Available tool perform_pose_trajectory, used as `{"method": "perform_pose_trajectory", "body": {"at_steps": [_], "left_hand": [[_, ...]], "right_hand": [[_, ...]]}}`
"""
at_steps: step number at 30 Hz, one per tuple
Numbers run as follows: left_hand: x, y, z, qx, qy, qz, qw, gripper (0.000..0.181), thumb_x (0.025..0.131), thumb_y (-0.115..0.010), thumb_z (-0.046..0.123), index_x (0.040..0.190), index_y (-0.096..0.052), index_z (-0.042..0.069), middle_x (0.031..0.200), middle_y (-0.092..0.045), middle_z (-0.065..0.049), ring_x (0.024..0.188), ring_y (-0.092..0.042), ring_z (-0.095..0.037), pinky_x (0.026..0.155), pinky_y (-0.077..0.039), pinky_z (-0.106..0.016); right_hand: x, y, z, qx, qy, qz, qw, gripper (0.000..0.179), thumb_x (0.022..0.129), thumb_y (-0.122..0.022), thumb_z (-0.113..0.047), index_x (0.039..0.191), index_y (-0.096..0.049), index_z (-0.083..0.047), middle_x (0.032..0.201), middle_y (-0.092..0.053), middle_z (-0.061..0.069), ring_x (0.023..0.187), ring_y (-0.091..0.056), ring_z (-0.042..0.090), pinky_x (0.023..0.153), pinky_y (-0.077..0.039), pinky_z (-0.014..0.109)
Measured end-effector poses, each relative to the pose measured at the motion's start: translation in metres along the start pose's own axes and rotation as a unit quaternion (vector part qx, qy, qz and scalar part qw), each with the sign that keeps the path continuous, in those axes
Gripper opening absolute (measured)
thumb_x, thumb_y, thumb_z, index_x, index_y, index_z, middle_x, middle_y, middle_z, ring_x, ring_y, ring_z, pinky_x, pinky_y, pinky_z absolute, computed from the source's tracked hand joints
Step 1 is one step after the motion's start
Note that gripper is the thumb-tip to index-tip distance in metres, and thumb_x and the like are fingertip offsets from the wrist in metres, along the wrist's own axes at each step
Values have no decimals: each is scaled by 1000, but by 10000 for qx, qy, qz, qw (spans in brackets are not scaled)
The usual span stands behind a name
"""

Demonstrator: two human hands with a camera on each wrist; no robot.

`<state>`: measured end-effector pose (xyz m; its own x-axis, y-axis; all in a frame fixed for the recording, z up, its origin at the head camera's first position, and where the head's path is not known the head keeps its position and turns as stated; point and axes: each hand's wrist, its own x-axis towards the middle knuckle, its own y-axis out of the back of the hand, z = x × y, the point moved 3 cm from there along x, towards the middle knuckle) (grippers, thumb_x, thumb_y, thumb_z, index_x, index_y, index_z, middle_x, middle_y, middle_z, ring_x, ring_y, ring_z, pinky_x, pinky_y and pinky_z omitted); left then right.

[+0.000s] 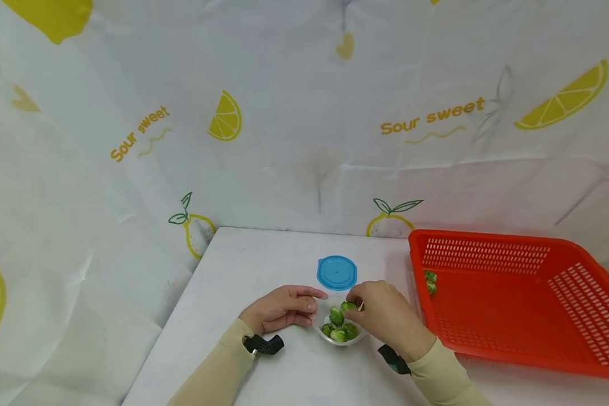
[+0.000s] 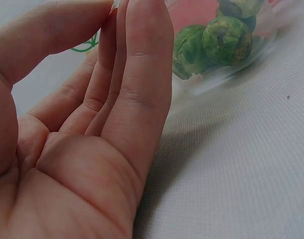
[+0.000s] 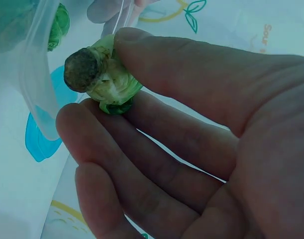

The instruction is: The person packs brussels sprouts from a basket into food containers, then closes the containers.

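A clear plastic bowl (image 1: 321, 327) sits on the table with several green Brussels sprouts (image 1: 338, 335) inside. My left hand (image 1: 286, 307) holds the bowl by its left rim, thumb and fingertips meeting at the edge; the contact is partly cut off in the left wrist view. Over the bowl's right side, my right hand (image 1: 385, 313) pinches a Brussels sprout (image 3: 114, 79) between thumb and fingers. Its brown cut stem faces the right wrist camera. Behind the bowl lies a blue lid (image 1: 337, 273).
At the right stands a large red plastic basket (image 1: 487, 273) with slotted walls. A few sprouts (image 1: 431, 282) lie against its left wall. The white table (image 1: 264, 254) ends at a lemon-printed cloth (image 1: 294, 113) behind and to the left.
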<state>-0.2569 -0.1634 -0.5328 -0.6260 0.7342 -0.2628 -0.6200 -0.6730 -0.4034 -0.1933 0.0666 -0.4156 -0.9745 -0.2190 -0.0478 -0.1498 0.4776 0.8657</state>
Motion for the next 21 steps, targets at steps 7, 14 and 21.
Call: {"method": "perform_pose_trajectory", "body": {"at_steps": [7, 14, 21], "left_hand": [[2, 1, 0, 23, -28, -39, 10000, 46, 106, -63, 4, 151, -57, 0, 99, -71, 1, 85, -72, -9, 84, -65, -25], [5, -2, 2, 72, -23, -55, 10000, 50, 104, -67, 6, 152, -55, -1, 98, -72, 1, 85, -72, -9, 85, -65, -24], [4, 1, -2, 77, 41, 22, 10000, 47, 106, -66, 8, 151, -57, 1, 97, -70, 0, 87, -69, -10, 84, -64, -24]], "right_hand": [[0, 2, 2, -214, -86, 77, 9997, 19, 86, -93, -23, 100, -85, -14, 89, -78, -1, 79, -65, 14, 69, -65, 31], [-1, 7, 3, -437, -81, 116, 9989, 23, 87, -92, -25, 104, -84, -12, 92, -77, 2, 81, -65, 16, 69, -63, 33], [-8, 13, 2, -264, -13, 95, 9996, 20, 88, -92, -27, 102, -85, -13, 89, -77, -2, 79, -65, 13, 66, -61, 29]]}}
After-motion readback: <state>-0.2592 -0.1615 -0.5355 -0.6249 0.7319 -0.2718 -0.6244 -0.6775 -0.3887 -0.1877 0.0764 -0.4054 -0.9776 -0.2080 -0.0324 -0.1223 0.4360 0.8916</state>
